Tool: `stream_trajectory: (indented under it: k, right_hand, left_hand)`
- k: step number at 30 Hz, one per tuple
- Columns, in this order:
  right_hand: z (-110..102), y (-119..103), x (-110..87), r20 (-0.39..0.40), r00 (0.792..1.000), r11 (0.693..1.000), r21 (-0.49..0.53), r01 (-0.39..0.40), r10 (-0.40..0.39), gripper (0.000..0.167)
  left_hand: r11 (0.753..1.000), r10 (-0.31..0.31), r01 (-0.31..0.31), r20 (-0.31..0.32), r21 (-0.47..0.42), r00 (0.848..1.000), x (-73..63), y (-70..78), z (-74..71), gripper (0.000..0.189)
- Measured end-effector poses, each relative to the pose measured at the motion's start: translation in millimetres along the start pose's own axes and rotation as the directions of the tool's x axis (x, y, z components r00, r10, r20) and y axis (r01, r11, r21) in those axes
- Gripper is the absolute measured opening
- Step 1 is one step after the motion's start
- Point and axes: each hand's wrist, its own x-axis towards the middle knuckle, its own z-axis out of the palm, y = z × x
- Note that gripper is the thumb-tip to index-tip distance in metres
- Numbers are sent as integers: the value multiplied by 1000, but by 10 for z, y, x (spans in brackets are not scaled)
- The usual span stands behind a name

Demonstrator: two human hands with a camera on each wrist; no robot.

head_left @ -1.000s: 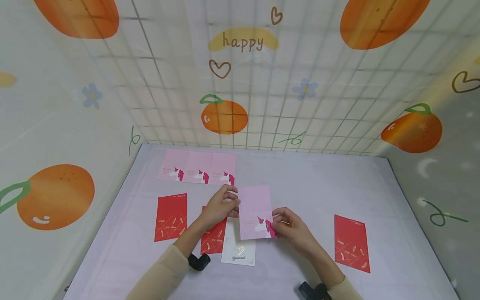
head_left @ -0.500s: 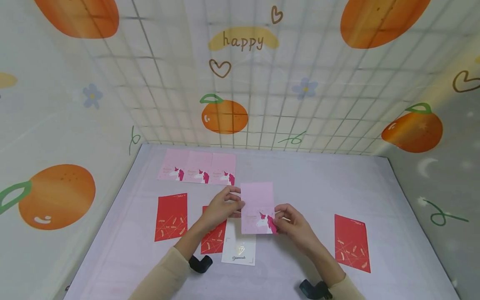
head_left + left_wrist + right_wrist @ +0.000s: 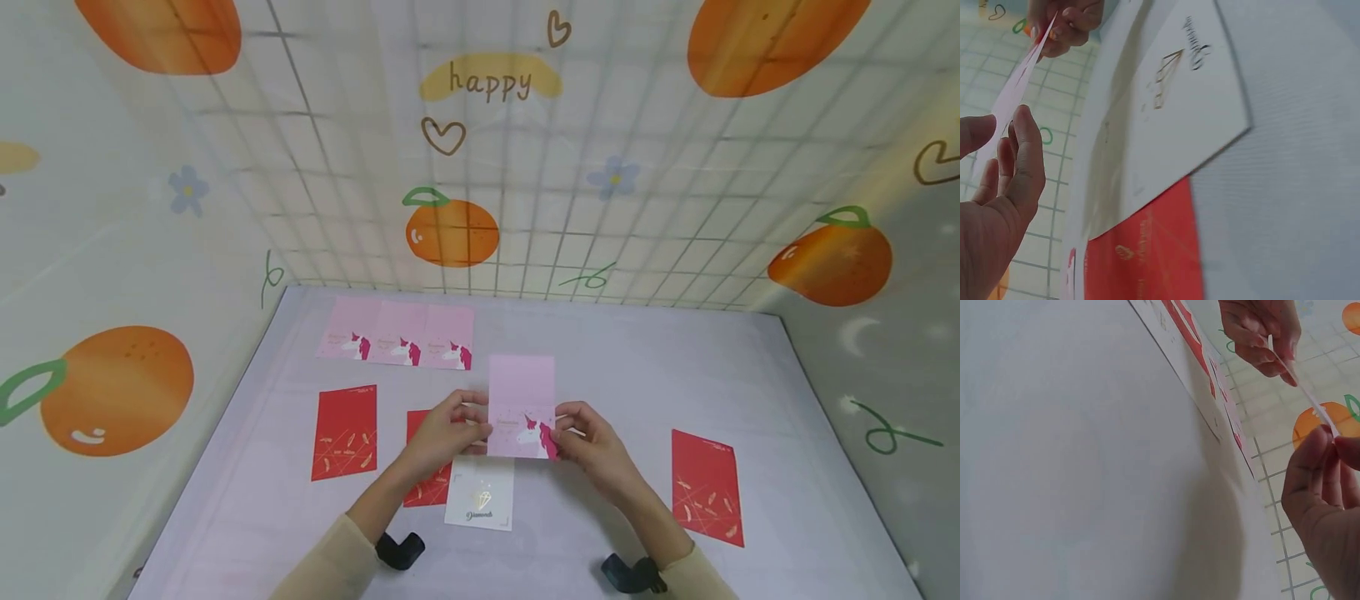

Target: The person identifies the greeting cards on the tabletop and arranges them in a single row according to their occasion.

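A pink card with a white and magenta unicorn is held up between both hands, above the table. My left hand pinches its left edge between thumb and fingers; my right hand pinches the lower right edge. In the right wrist view the card shows nearly edge-on, the right hand's thumb and fingertip meeting on it. Below the held card lies a white card marked "Diamonds", its top hidden. It overlaps a red card that the left hand partly covers.
Three matching pink unicorn cards lie side by side at the back left of the white table. One red card lies at the left and another red card at the right. A grid-patterned curtain hangs behind.
Both hands have lifted the pink card away from me and slightly to the right, uncovering more of the white card. The cards lying on the table have stayed put.
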Motion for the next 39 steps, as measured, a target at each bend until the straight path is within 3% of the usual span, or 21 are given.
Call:
stream_trajectory:
  k: [19,39]
  right_hand:
    - [24,39,25,-19,1000,1000,-4,12,-12,33]
    - [118,44,107,-104,994,999,-36,11,-15,36]
  left_hand:
    - [998,69,-69,-20,11,997,-32,-120,42,45]
    - [989,112,-106,-52,99,992,6,-67,-27,38]
